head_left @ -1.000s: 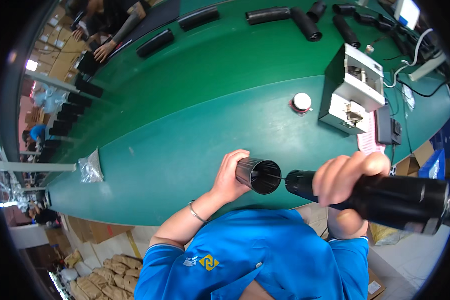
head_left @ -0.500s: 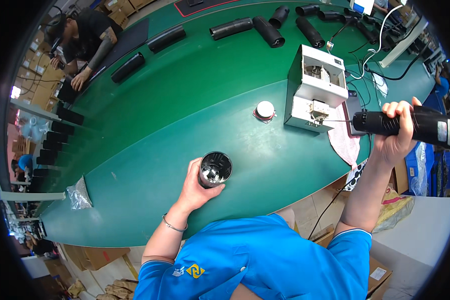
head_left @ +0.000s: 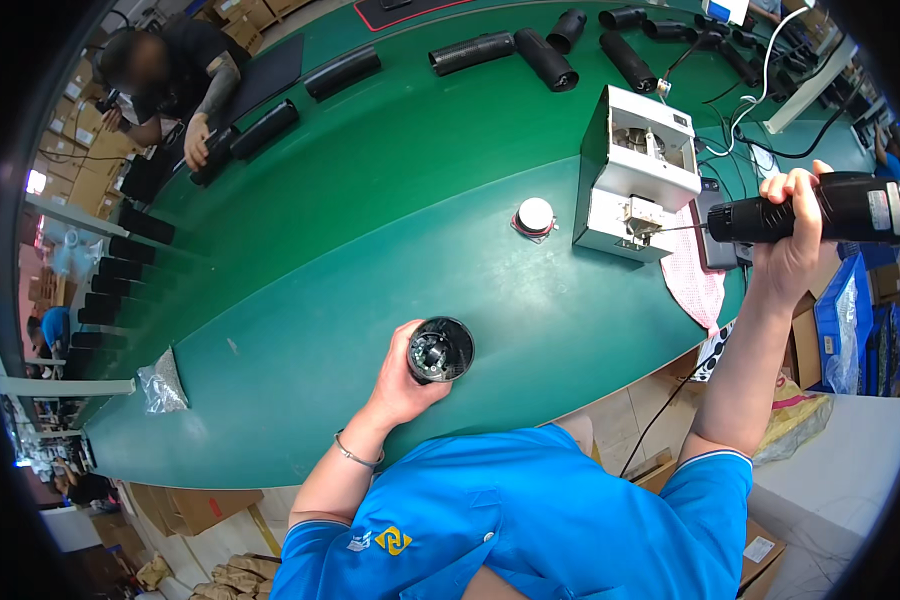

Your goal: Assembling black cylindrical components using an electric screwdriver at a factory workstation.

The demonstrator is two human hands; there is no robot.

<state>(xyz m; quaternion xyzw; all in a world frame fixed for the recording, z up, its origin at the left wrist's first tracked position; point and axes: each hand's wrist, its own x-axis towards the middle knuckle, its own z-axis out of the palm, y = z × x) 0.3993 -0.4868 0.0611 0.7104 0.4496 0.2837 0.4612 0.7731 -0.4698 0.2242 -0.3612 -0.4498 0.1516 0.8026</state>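
My left hand (head_left: 402, 378) is wrapped round a black cylindrical housing (head_left: 442, 350) just above the near part of the table. Its open end faces up, and metallic parts show inside. At the right, my right hand (head_left: 796, 232) grips a black electric screwdriver (head_left: 855, 208) lying level in the air. Its thin bit points left and reaches the front outlet of a white screw feeder (head_left: 625, 215). Whether a screw sits on the bit is too small to tell. A small round part (head_left: 535, 217) with a white top and reddish base lies left of the feeder.
Several black tubes (head_left: 470, 54) lie along the far side of the green table (head_left: 320, 280). A clear bag of small pieces (head_left: 162, 385) rests at the left edge. Beside the feeder are a pink cloth (head_left: 692, 275) and cables. Across the table, a co-worker's hand (head_left: 197, 143) touches a black tube.
The housing in my left hand has tilted, showing more of its inner parts. My screwdriver has stayed at the feeder. A co-worker's hand has moved right, with another black tube now beside it.
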